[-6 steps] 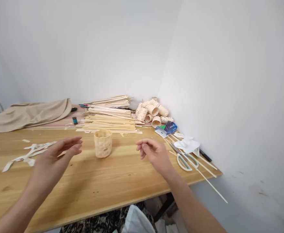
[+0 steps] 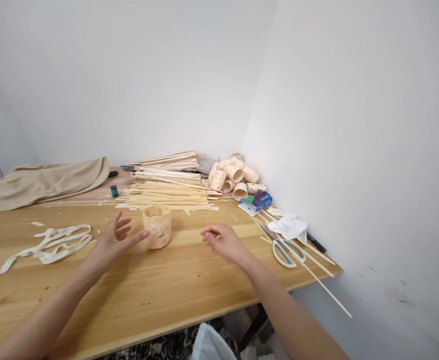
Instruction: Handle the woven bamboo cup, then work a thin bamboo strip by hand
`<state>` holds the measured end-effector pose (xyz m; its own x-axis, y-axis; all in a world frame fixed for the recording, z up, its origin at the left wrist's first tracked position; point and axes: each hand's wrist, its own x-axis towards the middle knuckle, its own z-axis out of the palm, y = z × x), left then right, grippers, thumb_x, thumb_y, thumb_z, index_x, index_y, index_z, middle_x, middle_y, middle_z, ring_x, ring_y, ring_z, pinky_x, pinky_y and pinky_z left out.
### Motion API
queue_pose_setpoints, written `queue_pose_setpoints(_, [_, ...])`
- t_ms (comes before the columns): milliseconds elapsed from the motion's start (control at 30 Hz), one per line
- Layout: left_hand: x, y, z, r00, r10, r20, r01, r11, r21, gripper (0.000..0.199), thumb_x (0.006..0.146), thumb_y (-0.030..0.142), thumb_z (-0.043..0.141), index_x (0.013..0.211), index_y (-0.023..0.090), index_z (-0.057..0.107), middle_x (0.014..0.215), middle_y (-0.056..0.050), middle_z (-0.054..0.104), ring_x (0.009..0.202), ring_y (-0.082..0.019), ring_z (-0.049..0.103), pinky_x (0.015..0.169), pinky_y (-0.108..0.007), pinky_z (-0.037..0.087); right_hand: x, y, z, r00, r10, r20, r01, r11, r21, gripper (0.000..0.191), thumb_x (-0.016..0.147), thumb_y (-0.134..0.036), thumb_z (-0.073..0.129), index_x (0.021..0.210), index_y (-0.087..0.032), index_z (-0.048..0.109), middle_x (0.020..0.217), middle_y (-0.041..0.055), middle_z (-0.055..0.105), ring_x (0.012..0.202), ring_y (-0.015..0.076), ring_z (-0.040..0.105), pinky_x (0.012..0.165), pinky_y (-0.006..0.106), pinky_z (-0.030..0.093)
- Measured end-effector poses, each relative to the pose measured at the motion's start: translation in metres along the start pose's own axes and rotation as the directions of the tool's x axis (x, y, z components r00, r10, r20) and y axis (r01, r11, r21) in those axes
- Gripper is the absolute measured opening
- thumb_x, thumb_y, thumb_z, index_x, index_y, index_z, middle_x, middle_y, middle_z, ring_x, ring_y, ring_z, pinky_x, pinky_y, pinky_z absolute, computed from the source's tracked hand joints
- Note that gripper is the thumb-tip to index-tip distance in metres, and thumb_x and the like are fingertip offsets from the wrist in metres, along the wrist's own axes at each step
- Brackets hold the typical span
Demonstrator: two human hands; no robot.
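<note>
Hands (image 2: 110, 242) (image 2: 223, 242) flank woven cup (image 2: 156, 226); blue packet's (image 2: 259, 201) print unreadable.

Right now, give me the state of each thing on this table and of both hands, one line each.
Woven cup: upright, open top, on the table.
Left hand: open, fingers spread, fingertip at the cup's side.
Right hand: loosely curled, holding nothing, apart from the cup.
Scissors: lying flat, blades closed.
Strip stack: piled flat.
Woven tubes: heaped, mostly on their sides.
Cloth: lying rumpled.
</note>
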<state>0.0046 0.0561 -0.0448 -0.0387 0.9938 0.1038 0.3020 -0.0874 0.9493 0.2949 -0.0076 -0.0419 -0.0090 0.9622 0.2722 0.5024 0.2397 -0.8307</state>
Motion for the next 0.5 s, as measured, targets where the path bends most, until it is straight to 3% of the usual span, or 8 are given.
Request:
queue_pose_setpoints(200, [0.03,-0.029,0.018,0.987,0.029,0.157,-0.002,0.986,-0.169,0.129,0.065,0.044,0.088,0.164,0.026,0.007,0.168,-0.018,0.029,0.151,-0.039,0.035,0.121,-0.05,0.038,0.023,0.018,0.0,1.0,-0.012,-0.005,0.011,0.978,-0.207,0.017,0.085,-0.012,0.064,0.08,-0.022,0.077,0.083,0.0017,0.08,0.077,0.0173,0.072,0.072,0.028,0.055])
queue_pose_setpoints(400, [0.033,-0.034,0.027,0.975,0.083,0.205,-0.039,0.977,-0.21,0.143,0.057,0.049,0.092,0.165,0.027,0.001,0.165,-0.016,0.036,0.148,-0.036,0.042,0.12,-0.044,0.042,0.038,0.039,0.009,0.984,-0.066,-0.167,0.003,0.935,-0.355,0.015,0.099,-0.029,0.063,0.099,-0.016,0.071,0.106,0.0055,0.074,0.102,0.0196,0.07,0.096,0.042,0.055])
queue_pose_setpoints(500, [0.026,-0.029,0.026,0.968,0.087,0.237,-0.044,0.983,-0.181,0.141,0.058,0.049,0.092,0.165,0.025,0.004,0.163,-0.016,0.04,0.148,-0.033,0.042,0.123,-0.045,0.037,0.035,0.046,0.013,0.971,-0.124,-0.204,0.03,0.912,-0.41,0.013,0.1,-0.026,0.061,0.1,-0.017,0.07,0.107,0.0058,0.073,0.11,0.0213,0.066,0.1,0.044,0.052])
